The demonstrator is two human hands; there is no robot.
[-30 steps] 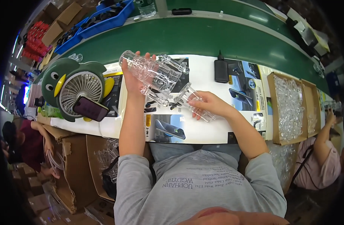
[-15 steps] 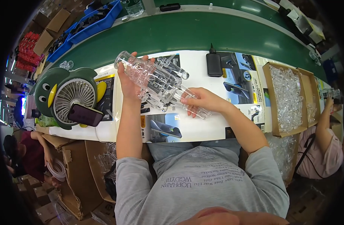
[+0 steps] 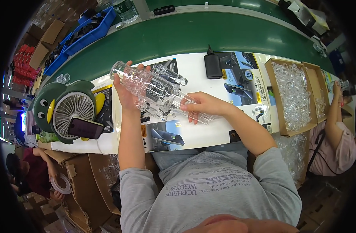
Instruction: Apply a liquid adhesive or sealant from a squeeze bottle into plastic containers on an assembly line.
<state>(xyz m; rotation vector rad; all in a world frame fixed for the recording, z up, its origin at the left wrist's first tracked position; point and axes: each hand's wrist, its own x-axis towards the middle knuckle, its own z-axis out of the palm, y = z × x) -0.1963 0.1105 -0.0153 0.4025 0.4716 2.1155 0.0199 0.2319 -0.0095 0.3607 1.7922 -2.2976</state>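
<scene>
Two hands on clear plastic parts (image 3: 154, 91) | left hand (image 3: 127, 91) grip: holds stack | right hand (image 3: 203, 106) grip: holds tube | part shapes unclear

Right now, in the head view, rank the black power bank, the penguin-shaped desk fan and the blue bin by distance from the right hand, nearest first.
1. Black power bank: up and slightly right of the right hand, on the white mat.
2. Penguin-shaped desk fan: far to the left, at the table's left end.
3. Blue bin: upper left, beyond the green conveyor belt.
</scene>
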